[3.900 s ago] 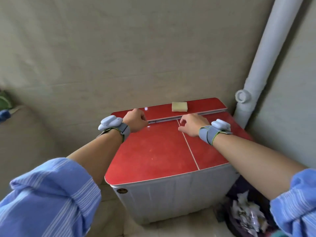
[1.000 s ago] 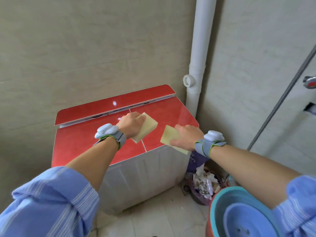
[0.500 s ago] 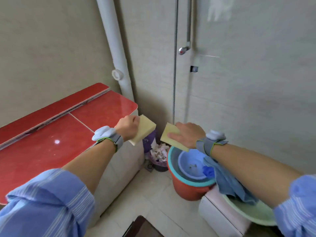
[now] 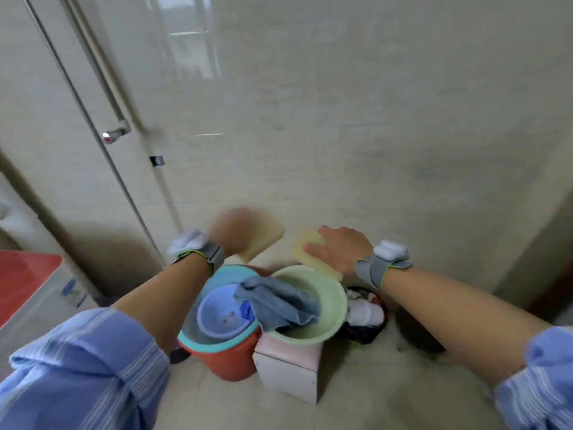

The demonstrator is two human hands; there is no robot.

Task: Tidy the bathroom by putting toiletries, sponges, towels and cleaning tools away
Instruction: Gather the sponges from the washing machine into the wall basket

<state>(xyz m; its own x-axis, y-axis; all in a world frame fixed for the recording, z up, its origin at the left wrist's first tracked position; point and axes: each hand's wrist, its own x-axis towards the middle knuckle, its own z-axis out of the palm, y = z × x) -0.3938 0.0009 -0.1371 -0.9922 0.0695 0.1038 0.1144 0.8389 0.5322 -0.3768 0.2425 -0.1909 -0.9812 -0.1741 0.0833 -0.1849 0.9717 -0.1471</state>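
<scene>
My left hand point(image 4: 231, 232), blurred by motion, grips a thick yellow sponge point(image 4: 265, 238) above the red bucket point(image 4: 224, 356). My right hand point(image 4: 342, 248) holds a second, thinner yellow sponge point(image 4: 305, 248) just over the far rim of the pale green basin point(image 4: 336, 301). That basin rests on a white and pink box point(image 4: 286, 372), and a blue-grey towel point(image 4: 277, 304) hangs over its left rim. Inside the bucket sits a teal basin point(image 4: 193, 335) with a small lilac-blue basin point(image 4: 217, 310) nested in it.
The red-lidded washing machine point(image 4: 26, 276) stands at the left edge. A dark waste bin point(image 4: 367, 313) full of white paper sits right of the green basin. A shower hose and pipe point(image 4: 107, 152) run down the tiled wall, with a tap point(image 4: 114, 135).
I lifted both sponges off the red washing machine and turned right. The machine has slid to the left edge, and both hands now hang over the bucket and basins.
</scene>
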